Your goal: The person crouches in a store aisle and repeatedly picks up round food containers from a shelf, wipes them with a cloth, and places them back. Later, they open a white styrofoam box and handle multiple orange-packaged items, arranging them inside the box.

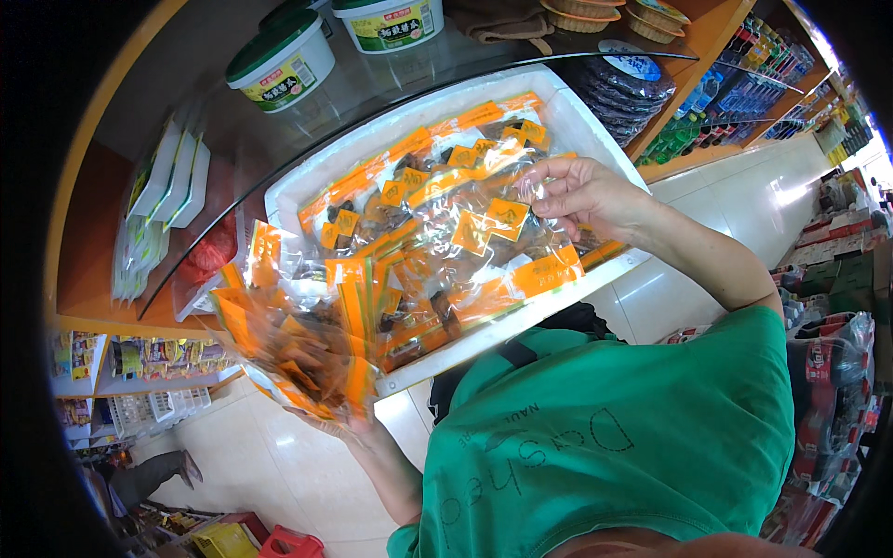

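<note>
A white foam box (446,356) lies on a shelf before me, filled with clear plastic food packets (391,202) that have orange labels and dark contents. My left hand (335,424) is at the box's near left corner, under a bunch of similar packets (300,349) that it holds; the packets hide most of its fingers. Over the right part of the box, my right hand (586,199) pinches the edge of a clear packet (495,230) with orange diamond labels. That packet lies over the others, its orange lower edge near the box's front rim.
A glass shelf (391,104) crosses behind the box, bearing white tubs with green lids (286,63). Stacked dark round packs (621,91) stand right of the box, white trays (167,181) left. Bottled drinks fill the right side. Another person's leg (157,478) shows at lower left.
</note>
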{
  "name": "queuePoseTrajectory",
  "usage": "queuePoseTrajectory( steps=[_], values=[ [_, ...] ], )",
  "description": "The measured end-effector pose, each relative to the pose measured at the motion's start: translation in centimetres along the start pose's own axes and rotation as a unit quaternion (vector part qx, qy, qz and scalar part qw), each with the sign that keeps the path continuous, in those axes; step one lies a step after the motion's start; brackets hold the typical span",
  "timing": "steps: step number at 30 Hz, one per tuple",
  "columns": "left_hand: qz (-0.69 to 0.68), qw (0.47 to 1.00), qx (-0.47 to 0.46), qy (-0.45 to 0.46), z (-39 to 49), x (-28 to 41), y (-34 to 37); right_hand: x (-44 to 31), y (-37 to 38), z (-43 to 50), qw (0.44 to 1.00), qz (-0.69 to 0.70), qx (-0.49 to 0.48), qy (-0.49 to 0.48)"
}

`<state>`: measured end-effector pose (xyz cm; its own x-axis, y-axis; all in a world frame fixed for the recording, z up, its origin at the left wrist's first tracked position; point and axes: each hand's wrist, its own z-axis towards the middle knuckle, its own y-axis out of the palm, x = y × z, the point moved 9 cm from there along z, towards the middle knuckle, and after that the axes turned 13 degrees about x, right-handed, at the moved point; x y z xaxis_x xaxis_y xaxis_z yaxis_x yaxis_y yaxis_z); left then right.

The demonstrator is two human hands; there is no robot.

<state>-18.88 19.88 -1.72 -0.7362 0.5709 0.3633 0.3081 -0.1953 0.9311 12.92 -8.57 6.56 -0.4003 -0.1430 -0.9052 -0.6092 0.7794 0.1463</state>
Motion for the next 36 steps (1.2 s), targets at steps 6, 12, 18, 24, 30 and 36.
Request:
queuePoseTrajectory(
  steps=[6, 12, 18, 24, 30, 36],
  values=[
    [0.058, 0.998, 0.022, -0.019, -0.3, -2.5, 2.6, -2.9, 1.8, 0.0, 0.996, 0.020, 0.013, -0.092],
    [0.053, 0.984, 0.056, -0.162, -3.0, -7.6, 5.5, -3.1, 6.8, 0.0, 0.988, 0.105, -0.053, -0.100],
    [0.016, 0.973, 0.070, -0.221, -4.4, -9.3, 6.6, -4.4, 8.6, -0.5, 0.984, 0.072, -0.068, -0.150],
    [0.063, 0.982, 0.006, -0.176, -4.2, -8.8, 6.8, -4.6, 9.0, 0.2, 0.984, 0.059, -0.064, -0.156],
    [0.118, 0.978, -0.009, -0.174, -3.8, -8.8, 7.1, -4.1, 9.9, 0.6, 0.981, 0.128, -0.112, -0.091],
    [0.129, 0.977, -0.009, -0.169, -3.4, -9.2, 7.0, -3.3, 12.3, 0.6, 0.985, 0.088, -0.127, -0.078]
  ],
)
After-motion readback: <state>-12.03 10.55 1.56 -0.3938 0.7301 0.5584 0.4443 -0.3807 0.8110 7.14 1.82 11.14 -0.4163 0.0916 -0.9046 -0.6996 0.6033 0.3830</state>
